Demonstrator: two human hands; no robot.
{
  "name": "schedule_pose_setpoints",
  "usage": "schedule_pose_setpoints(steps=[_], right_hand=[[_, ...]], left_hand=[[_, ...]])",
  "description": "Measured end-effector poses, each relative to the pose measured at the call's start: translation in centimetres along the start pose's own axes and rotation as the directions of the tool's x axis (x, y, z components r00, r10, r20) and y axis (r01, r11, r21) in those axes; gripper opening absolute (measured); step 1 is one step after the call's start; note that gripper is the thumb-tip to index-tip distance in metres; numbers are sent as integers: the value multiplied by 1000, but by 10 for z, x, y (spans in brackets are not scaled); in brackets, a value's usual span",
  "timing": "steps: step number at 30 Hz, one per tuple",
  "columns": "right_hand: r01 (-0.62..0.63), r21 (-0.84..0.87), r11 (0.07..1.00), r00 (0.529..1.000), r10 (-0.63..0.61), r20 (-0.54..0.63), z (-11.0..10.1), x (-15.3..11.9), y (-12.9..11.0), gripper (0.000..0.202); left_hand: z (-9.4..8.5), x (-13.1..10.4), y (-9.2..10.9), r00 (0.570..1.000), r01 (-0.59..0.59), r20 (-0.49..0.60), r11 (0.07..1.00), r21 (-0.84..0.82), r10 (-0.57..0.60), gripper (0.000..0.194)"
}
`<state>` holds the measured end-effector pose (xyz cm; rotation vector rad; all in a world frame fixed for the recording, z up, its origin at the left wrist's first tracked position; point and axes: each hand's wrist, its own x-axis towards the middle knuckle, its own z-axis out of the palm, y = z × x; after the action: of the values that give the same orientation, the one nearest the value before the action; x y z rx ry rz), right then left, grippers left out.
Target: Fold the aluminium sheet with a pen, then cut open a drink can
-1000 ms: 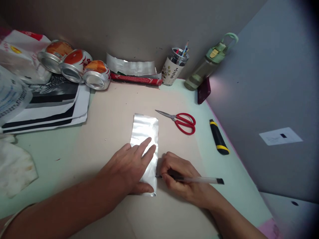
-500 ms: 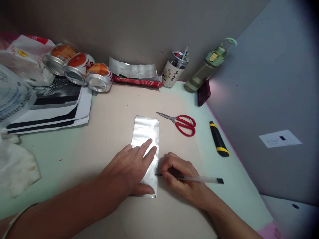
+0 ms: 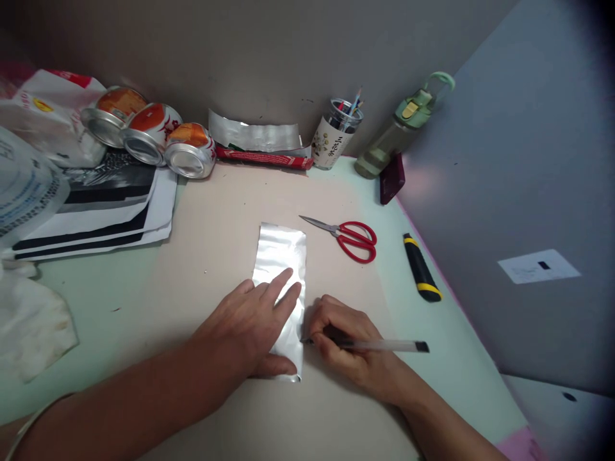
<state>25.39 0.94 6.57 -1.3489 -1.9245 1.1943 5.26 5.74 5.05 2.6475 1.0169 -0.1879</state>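
A shiny silver metal sheet (image 3: 281, 250), oblong and slightly creased, lies lengthwise on the beige board in front of me. My left hand (image 3: 252, 326) rests flat across its lower half with fingers spread, covering part of the surface. On the right, my right hand (image 3: 343, 336) is closed round a pen (image 3: 384, 345) with a clear barrel and black end cap. The pen's tip meets the sheet's right edge, low down. Beyond the right hand lie scissors (image 3: 355, 241) with red handles, their blades pointing left.
A black and yellow utility knife (image 3: 423, 269) lies at right. Along the back stand several cut cans (image 3: 191, 152), curved metal strips (image 3: 259, 137), a pencil jar (image 3: 334, 137) and a green bottle (image 3: 389, 141). Papers (image 3: 106, 221) and a white cloth (image 3: 36, 320) occupy the left.
The pen tip has shifted slightly down along the sheet's right edge, with the pen tilting a little. My left hand and the sheet stay in place.
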Motion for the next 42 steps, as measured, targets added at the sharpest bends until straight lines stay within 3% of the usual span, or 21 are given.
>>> schedule_pose_setpoints(steps=[5, 9, 20, 34, 42], right_hand=[[32, 3, 999, 993, -31, -113, 4, -1, 2, 15], [66, -68, 995, 981, -77, -176, 7, 0, 1, 15], [54, -131, 990, 984, -75, -164, 9, 3, 0, 14], [34, -67, 997, 999, -36, -27, 2, 0, -1, 16], [66, -83, 994, 996, -60, 71, -3, -3, 4, 17]], left_hand=[[-2, 2, 0, 1000, 11, 29, 1000, -11, -11, 99], [3, 1, -1, 1000, 8, -14, 1000, -10, -8, 99], [-3, 1, 0, 1000, 4, 28, 1000, -9, -4, 97], [-9, 2, 1, 995, 15, 100, 1000, -9, -14, 99], [-4, 1, 1, 999, 14, 43, 1000, 11, -15, 98]])
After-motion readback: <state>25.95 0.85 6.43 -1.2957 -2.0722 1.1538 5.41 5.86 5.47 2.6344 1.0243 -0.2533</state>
